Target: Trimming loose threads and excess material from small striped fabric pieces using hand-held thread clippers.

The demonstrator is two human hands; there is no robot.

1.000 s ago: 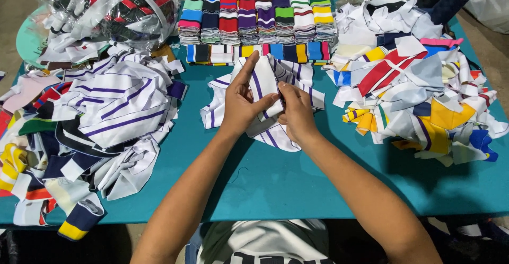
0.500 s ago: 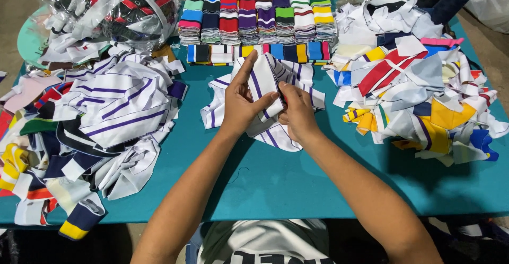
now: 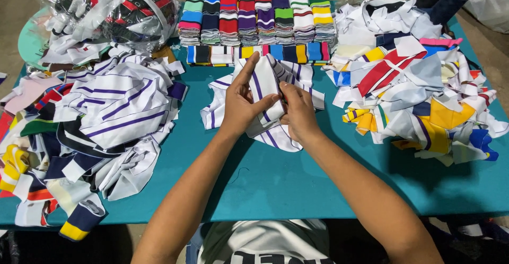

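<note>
left hand half-closed, thumb pinching white purple-striped collar piece, forefinger straight | right hand curled, gripping same piece | piece between both hands, mid teal table, toward far edge | folded striped stacks beyond

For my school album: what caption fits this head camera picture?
Both hands hold a white purple-striped cloth piece over a teal table.

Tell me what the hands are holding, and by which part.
Both the left hand and the right hand pinch one white, purple-striped fabric piece at its upper edge, above the small pile.
</note>
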